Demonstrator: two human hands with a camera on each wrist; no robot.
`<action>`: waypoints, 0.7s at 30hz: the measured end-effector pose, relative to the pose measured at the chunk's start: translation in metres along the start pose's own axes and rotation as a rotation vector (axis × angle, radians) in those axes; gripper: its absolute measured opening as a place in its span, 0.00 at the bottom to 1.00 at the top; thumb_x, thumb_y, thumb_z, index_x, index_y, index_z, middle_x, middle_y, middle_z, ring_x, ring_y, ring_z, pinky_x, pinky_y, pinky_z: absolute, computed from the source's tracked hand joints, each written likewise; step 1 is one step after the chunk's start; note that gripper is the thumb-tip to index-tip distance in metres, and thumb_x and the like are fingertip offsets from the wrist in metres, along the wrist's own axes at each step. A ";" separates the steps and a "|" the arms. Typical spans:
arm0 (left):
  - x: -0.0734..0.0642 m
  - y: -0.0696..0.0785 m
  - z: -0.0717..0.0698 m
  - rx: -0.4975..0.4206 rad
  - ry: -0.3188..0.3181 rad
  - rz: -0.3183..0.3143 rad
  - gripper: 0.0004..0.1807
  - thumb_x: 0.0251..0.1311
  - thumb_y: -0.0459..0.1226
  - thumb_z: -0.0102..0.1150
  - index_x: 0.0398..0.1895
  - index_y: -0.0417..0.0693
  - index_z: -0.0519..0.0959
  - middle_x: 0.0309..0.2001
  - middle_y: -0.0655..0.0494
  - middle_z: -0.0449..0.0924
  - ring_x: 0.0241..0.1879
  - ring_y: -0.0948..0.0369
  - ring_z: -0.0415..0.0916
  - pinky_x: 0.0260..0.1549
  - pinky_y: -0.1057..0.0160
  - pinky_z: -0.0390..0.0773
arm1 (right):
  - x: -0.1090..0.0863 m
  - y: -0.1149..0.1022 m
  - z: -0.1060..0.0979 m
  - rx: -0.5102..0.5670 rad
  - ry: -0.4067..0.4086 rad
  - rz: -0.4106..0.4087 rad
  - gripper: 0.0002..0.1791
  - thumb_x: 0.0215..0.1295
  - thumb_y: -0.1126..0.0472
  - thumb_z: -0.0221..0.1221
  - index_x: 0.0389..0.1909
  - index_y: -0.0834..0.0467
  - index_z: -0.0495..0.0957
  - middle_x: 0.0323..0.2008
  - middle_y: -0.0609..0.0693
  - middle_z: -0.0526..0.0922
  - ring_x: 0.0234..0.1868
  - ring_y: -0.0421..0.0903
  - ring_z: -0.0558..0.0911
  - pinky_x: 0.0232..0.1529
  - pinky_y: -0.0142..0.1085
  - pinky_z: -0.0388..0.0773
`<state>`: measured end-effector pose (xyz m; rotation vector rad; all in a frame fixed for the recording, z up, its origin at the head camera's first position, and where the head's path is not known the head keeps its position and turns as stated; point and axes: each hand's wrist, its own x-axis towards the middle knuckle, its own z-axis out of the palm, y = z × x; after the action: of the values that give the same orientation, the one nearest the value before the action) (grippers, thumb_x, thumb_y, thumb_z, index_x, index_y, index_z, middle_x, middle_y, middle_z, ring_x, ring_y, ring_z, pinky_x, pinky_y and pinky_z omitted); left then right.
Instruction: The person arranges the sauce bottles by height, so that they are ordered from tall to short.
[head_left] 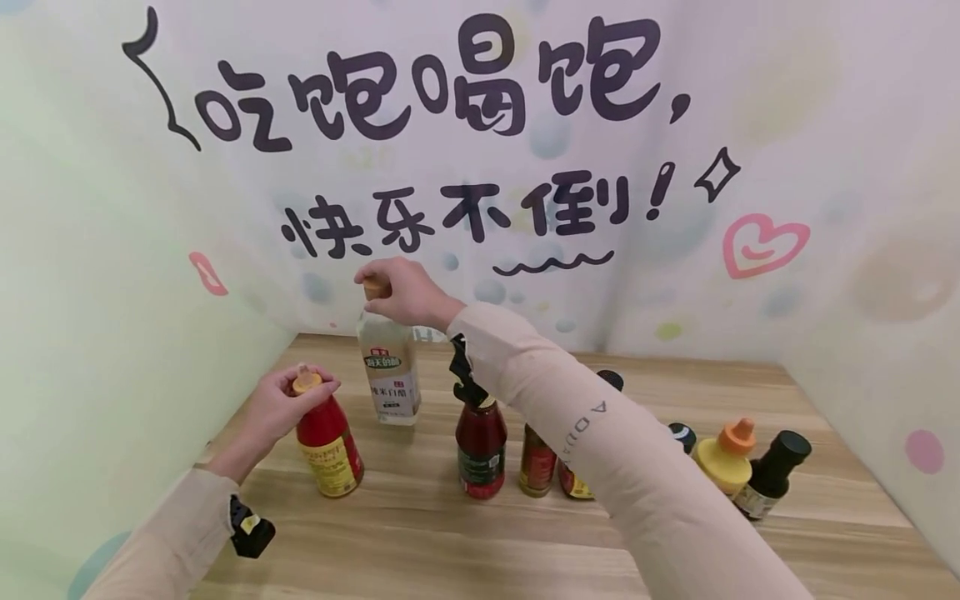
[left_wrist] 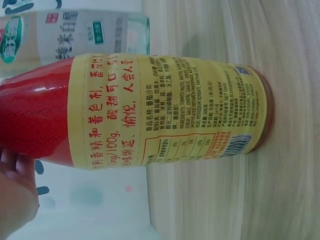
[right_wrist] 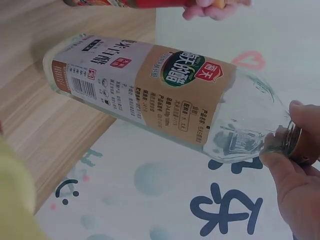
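Observation:
My left hand grips the orange-yellow cap end of a red ketchup bottle with a yellow label. That bottle is upright on the wooden table; its printed label fills much of the left wrist view. Just behind and to the right stands a clear glass white vinegar bottle. Around its brown cap my right hand has fingers and thumb curled at the neck. In the right wrist view the vinegar bottle shows its tan and white label, with my thumb and fingers at the neck.
A dark red sauce bottle stands right of the vinegar, below my right forearm. Further right are a narrow bottle, a yellow squeeze bottle with an orange cap and a black-capped bottle. A printed curtain borders the wooden table.

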<state>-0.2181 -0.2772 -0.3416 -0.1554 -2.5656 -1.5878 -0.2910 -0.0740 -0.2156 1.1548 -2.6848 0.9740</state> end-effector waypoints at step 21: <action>-0.001 -0.001 0.000 -0.032 0.027 0.055 0.17 0.57 0.42 0.56 0.40 0.36 0.74 0.36 0.50 0.74 0.32 0.59 0.72 0.29 0.63 0.76 | 0.039 0.012 0.040 -0.053 -0.003 0.051 0.18 0.56 0.67 0.58 0.49 0.60 0.73 0.40 0.51 0.75 0.40 0.42 0.72 0.42 0.29 0.68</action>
<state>-0.2176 -0.2774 -0.3422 -0.2041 -2.4940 -1.6015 -0.3193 -0.1154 -0.2426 1.0842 -2.7370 0.9033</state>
